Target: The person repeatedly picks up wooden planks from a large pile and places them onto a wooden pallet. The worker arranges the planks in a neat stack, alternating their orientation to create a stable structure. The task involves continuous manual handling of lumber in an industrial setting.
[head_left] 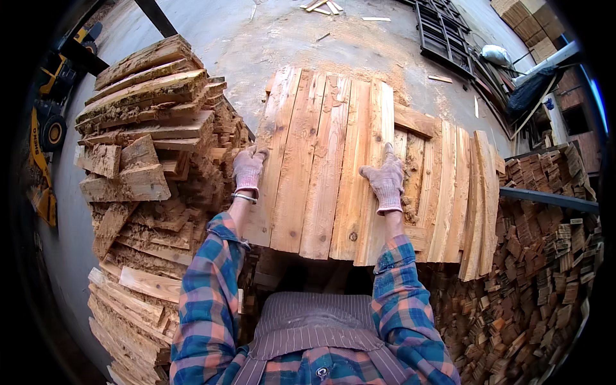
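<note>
A row of rough-sawn wooden boards (317, 160) lies side by side in front of me, their long sides running away from me. At the row's left edge, my left hand (249, 168), in a pale dusty glove, is closed with bent fingers against the outermost board. My right hand (386, 181), gloved too, holds the row's right edge. Its thumb lies across the top of the board, one finger points forward, and the other fingers are partly hidden. Just right of that hand, a gap shows lower boards and sawdust, with a crosswise wooden piece (414, 120) at its far end.
A tall stack of rough slabs (144, 128) rises at my left. More narrow boards (459, 192) lie to the right, beside a large pile of short wood pieces (520, 295). A blue metal bar (548, 199), a black metal frame (443, 38) and yellow machinery (48, 135) stand farther out.
</note>
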Demonstrator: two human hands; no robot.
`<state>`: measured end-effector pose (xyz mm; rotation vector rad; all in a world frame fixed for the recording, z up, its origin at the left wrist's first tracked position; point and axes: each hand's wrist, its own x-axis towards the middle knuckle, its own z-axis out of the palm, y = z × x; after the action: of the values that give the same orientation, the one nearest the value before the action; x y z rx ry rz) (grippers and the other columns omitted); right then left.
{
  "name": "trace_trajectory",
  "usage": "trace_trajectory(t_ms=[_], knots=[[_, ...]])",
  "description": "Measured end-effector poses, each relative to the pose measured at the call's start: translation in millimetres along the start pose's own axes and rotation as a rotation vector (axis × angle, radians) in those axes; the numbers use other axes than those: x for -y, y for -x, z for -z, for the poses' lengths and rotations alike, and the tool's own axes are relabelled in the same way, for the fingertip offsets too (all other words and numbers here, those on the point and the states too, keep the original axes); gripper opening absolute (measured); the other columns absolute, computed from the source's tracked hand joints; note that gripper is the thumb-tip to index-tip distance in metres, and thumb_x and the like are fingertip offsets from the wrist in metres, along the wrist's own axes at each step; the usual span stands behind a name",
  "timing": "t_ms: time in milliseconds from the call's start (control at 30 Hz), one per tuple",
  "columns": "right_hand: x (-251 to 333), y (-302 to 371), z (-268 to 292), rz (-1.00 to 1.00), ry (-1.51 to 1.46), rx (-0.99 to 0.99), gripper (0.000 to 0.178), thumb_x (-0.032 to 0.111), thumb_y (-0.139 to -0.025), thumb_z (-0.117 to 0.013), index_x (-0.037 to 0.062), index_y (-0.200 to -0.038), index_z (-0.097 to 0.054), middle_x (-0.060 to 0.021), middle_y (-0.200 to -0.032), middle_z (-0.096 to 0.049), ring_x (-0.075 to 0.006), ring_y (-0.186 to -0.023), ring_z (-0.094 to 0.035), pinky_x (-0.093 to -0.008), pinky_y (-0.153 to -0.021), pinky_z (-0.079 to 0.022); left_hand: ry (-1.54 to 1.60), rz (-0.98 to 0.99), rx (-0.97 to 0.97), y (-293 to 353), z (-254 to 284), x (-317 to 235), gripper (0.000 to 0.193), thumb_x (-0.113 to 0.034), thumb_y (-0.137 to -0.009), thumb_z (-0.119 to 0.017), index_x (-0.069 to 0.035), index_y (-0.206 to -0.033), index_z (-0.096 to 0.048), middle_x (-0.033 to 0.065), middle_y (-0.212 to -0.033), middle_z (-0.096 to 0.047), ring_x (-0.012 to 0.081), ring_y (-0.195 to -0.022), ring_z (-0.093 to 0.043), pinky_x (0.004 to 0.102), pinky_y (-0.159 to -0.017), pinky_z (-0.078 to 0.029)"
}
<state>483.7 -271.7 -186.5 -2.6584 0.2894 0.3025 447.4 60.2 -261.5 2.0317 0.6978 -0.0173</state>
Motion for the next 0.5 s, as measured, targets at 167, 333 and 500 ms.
trace_trajectory(t_ms=[167, 333, 500], knots=[[-83.1, -21.4, -29.8, 0.125, -0.027, -0.216, 0.073, 0.041, -0.078, -0.065, 0.0162, -0.14, -0.035, -0.0343, -0.134, -0.035, -0.0428, -0.12, -0.044, -0.0429, -0.099, -0.04, -0.215, -0.103, -0.118, -0.6, -10.7, -17.4, 0.017, -0.018, -0.08, -0.059, -0.005, -0.086, -0.068, 0.0051, -0.066, -0.061, 0.0114, -0.059, -0.051, 0.0269, -0.057, -0.041], [-47.2, -12.7, -62.0, 0.211, -0.109, -0.194, 0.059, 0.03, -0.084, -0.061, 0.0178, -0.137, -0.04, -0.0337, -0.129, -0.041, -0.0423, -0.123, -0.041, -0.0427, -0.102, -0.038, -0.057, -0.067, -0.091, -26.9, 0.5, 12.3, 0.015, -0.015, -0.081, -0.056, -0.005, -0.08, -0.066, 0.0081, -0.067, -0.062, 0.0177, -0.06, -0.055, 0.0307, -0.056, -0.041], [-37.6, -4.4, -50.2, 0.168, -0.194, -0.163, 0.056, 0.024, -0.084, -0.062, 0.0202, -0.136, -0.043, -0.0326, -0.132, -0.038, -0.0417, -0.126, -0.036, -0.0451, -0.102, -0.036, -0.207, -0.078, -0.275, -1.1, -5.0, -17.0, 0.027, -0.027, -0.079, -0.062, -0.004, -0.093, -0.065, 0.02, -0.085, -0.065, 0.0313, -0.079, -0.063, 0.0379, -0.07, -0.049]])
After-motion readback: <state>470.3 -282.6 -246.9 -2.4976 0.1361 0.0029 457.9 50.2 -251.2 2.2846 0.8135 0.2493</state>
